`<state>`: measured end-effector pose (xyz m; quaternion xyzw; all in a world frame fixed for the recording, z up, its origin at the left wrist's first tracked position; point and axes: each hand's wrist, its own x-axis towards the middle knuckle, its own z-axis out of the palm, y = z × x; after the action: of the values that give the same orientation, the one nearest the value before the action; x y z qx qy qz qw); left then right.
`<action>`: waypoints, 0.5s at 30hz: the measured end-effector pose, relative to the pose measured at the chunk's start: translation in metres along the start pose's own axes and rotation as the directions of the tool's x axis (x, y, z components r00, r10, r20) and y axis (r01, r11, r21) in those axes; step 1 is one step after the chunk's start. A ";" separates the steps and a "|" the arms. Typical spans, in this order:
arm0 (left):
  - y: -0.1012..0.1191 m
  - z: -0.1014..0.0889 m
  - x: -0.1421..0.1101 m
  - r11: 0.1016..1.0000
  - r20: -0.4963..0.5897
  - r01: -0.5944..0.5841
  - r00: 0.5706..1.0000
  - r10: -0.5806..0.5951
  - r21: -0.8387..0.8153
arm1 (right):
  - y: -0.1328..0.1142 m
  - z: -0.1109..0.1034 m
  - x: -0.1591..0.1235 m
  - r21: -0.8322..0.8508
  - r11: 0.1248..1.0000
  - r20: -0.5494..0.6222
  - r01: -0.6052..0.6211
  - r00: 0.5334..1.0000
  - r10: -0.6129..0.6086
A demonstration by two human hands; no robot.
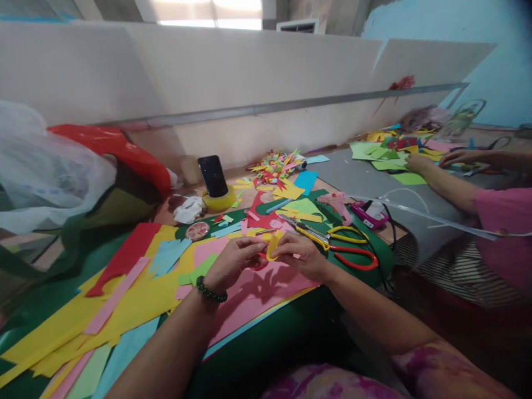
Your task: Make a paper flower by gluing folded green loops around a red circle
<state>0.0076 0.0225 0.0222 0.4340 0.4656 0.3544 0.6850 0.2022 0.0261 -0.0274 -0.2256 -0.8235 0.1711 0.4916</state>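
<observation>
Spreading wide, a smooth dark green covering (307, 316) bears flat pink paper sheets (249, 299). Above, the left hand (236, 257) curls its fingers, any grip impossible to tell; the right hand's (305, 255) fingers pinch a small looped yellow paper strip (273, 243) between them; over-squeezing could crease it.

At seven o'clock from the middle of the view, a bracelet (211, 290) of small, round, shiny dark green beads, strung close together, is worn at the base of the left hand (236, 257). At four o'clock, a sleeve (446, 368) blotched in pink, purple and yellow ends above the right forearm (374, 310). Similarly patterned cloth (326, 382) shows at five o'clock.
</observation>
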 end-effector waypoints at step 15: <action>-0.007 0.001 0.003 0.991 -0.047 -0.007 0.999 0.014 0.131 | 0.003 0.004 -0.007 -0.265 0.949 0.038 0.171 0.985 -0.167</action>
<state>0.0104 0.0225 0.0150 0.4719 0.5017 0.3368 0.6420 0.2020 0.0244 -0.0353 -0.2172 -0.8590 0.0172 0.4633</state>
